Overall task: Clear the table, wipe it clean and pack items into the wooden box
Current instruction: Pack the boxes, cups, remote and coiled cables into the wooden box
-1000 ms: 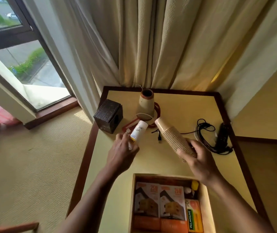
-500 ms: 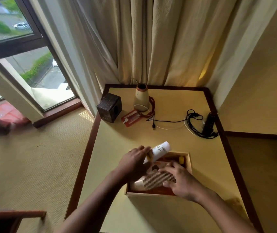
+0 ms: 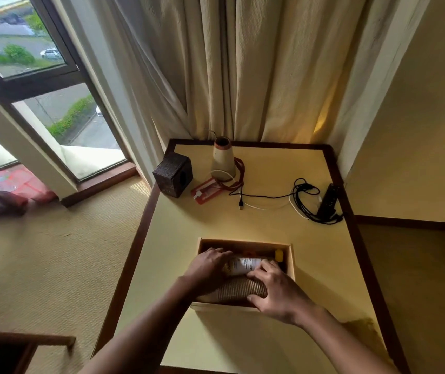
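Note:
A light wooden box (image 3: 292,261) stands on the yellow table (image 3: 270,220), near its middle. Inside it lie a stack of ribbed brown paper cups (image 3: 238,290) on its side and, just behind, a white tube (image 3: 245,265) also lying flat. My left hand (image 3: 207,265) rests inside the box on the left end of the tube and cups. My right hand (image 3: 275,288) lies over the right end of the cup stack, fingers touching the tube. A small yellow cap (image 3: 278,255) shows in the box's far right corner.
At the table's far side stand a dark carved box (image 3: 172,174), a cream cone-shaped vase (image 3: 223,160), a red tag with lanyard (image 3: 207,190), loose cables (image 3: 301,202) and a black power strip (image 3: 328,202). Curtains hang behind. A window is at left.
Both hands brought the tube and the cup stack from above the table down into the box. The tube now lies flat behind the cups.

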A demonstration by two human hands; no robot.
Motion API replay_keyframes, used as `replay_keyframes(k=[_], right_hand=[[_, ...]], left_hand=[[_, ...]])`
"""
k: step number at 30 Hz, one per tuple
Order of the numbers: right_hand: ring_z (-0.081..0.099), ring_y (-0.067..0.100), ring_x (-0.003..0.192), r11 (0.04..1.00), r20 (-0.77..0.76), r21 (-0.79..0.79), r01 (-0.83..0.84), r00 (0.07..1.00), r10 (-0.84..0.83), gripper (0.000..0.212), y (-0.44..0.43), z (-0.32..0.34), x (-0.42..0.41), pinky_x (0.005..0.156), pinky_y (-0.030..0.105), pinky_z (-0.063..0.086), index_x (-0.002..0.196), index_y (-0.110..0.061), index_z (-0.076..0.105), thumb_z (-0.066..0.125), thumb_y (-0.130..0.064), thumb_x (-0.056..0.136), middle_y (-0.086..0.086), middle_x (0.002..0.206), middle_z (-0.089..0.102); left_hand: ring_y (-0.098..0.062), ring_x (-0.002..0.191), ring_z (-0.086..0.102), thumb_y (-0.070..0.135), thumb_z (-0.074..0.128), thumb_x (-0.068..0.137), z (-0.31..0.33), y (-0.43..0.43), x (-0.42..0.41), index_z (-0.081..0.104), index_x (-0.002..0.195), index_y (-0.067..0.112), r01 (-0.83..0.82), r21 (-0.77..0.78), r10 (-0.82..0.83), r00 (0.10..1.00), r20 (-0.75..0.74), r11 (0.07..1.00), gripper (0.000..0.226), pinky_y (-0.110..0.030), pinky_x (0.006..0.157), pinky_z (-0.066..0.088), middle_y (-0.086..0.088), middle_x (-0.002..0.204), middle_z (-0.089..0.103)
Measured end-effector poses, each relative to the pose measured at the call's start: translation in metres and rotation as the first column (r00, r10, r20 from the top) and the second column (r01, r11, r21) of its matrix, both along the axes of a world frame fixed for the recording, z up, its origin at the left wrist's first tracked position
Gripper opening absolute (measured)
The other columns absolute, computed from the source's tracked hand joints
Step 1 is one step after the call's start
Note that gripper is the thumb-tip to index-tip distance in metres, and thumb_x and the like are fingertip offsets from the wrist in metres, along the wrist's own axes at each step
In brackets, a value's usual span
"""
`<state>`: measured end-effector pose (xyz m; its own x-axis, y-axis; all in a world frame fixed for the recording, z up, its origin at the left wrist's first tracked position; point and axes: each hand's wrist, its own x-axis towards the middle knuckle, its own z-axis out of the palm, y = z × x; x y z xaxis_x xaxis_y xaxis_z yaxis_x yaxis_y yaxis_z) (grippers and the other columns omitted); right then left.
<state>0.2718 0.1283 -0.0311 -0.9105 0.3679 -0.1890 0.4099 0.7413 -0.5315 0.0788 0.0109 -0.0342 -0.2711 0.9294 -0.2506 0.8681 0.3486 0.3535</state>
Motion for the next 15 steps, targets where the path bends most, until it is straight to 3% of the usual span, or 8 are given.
replay_keyframes(k=[6, 11, 15], right_hand=[[0.044, 0.006, 0.116, 0.999, 0.031, -0.042, -0.023, 0.999, 0.025, 0.054, 0.005, -0.002, -0.001, 0.101, 0.032, 0.048, 0.129, -0.030, 0.060, 0.067, -0.056, 0.082, -0.016, 0.119, 0.045], [0.045, 0.006, 0.110, 0.992, 0.044, 0.096, -0.077, 0.996, 0.073, 0.058, 0.009, 0.009, -0.007, 0.094, 0.027, 0.044, 0.129, -0.031, 0.062, 0.055, -0.065, 0.081, -0.014, 0.121, 0.053], [0.050, 0.005, 0.096, 0.997, -0.062, 0.072, 0.003, 0.998, 0.001, 0.045, 0.017, 0.018, -0.019, 0.077, 0.022, 0.045, 0.111, -0.028, 0.070, 0.052, -0.060, 0.085, -0.013, 0.103, 0.055]], left_hand=[[-0.030, 0.121, 0.062, 0.012, 0.063, 0.093, 0.001, -0.002, -0.003, 0.057, 0.145, 0.025, 0.021, 0.014, -0.022, 0.994, 0.110, 1.000, 0.054, -0.041, 0.098, 0.052, -0.009, 0.136, 0.065], [-0.026, 0.110, 0.066, 0.020, 0.067, 0.092, -0.006, -0.007, -0.001, 0.054, 0.145, 0.031, 0.013, 0.070, -0.019, 0.997, 0.074, 0.997, 0.056, -0.040, 0.087, 0.057, -0.006, 0.127, 0.067], [-0.020, 0.100, 0.070, 0.015, 0.054, 0.093, 0.004, 0.003, -0.004, 0.065, 0.130, 0.030, -0.066, 0.224, 0.048, 0.995, 0.084, 0.972, 0.041, -0.039, 0.078, 0.060, 0.000, 0.118, 0.071]])
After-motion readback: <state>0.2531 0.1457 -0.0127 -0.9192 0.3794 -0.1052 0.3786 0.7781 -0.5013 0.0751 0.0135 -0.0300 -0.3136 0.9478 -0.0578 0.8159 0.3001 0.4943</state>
